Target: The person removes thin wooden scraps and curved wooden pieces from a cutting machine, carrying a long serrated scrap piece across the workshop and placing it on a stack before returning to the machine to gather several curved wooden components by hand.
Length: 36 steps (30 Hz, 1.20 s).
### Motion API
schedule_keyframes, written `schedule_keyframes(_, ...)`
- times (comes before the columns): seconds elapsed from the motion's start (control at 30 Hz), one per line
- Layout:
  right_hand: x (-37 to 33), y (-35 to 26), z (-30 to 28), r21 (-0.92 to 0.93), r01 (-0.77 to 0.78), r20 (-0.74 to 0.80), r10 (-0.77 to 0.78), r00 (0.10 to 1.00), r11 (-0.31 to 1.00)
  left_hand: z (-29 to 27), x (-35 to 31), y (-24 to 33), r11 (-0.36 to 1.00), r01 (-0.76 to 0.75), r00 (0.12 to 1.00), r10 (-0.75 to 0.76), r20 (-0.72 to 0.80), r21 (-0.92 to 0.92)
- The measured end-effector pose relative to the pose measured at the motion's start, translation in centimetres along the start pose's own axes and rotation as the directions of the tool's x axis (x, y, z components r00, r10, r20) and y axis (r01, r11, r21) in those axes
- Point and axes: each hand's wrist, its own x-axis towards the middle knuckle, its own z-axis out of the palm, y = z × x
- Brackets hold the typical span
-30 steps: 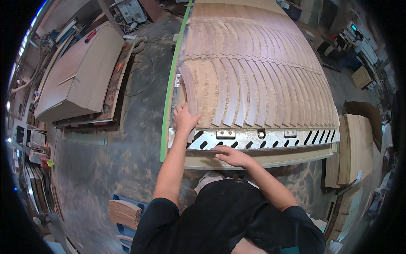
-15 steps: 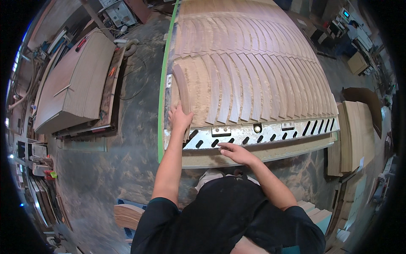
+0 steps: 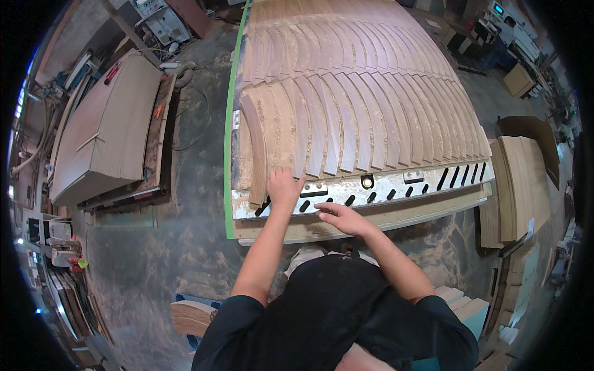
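Note:
Rows of curved wooden strips (image 3: 365, 123) lie side by side across a large panel dusted with sawdust. At the panel's left edge a separate curved strip (image 3: 253, 145) stands out from the rest, seemingly on top of others. My left hand (image 3: 284, 188) is just right of its near end, fingers apart, by the near ends of the leftmost strips in the row; whether its fingertips touch wood I cannot tell. Over the slotted metal edge plate (image 3: 396, 195) my right hand (image 3: 341, 219) hovers with fingers loosely spread and nothing in them.
A tall stack of thin boards (image 3: 124, 123) sits on a pallet at the left. More stacked panels (image 3: 523, 185) stand at the right. Curved wooden pieces (image 3: 193, 316) lie low by my left side, and pale blocks (image 3: 461, 303) by my right. A person (image 3: 504, 37) is at the far right.
My left hand has come off the separate curved strip at the left edge and shifted right, toward the row's near ends. My right hand stays over the metal plate.

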Motion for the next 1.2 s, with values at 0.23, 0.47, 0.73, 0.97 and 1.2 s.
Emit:
schedule_keyframes(0.23,1.0,-1.9,0.0,0.014,-0.002,0.002,0.002,1.0,1.0,-0.8,0.8,-0.6,0.988,0.088,0.996,-0.085,0.036,-0.125)
schedule_keyframes(0.47,9.1,0.2,-0.6,-0.104,0.017,-0.347,-0.052,0.937,0.994,-3.0,0.1,-1.0,0.935,0.169,0.985,-0.168,0.029,-0.311)
schedule_keyframes(0.73,17.8,-7.0,-1.1,0.536,-0.009,-0.194,0.134,0.972,0.844,-3.9,-2.6,-1.6,0.606,0.351,0.935,-0.187,0.3,-0.714)
schedule_keyframes(0.97,16.2,-9.6,0.4,0.343,0.066,-0.31,0.047,0.95,0.937,-3.6,-3.3,-2.4,0.509,0.273,0.961,-0.116,0.249,-0.816)
schedule_keyframes(1.2,15.0,-9.9,0.6,0.432,0.051,-0.203,0.042,0.978,0.9,-3.8,-3.5,-2.1,0.397,0.368,0.929,-0.113,0.353,-0.841)
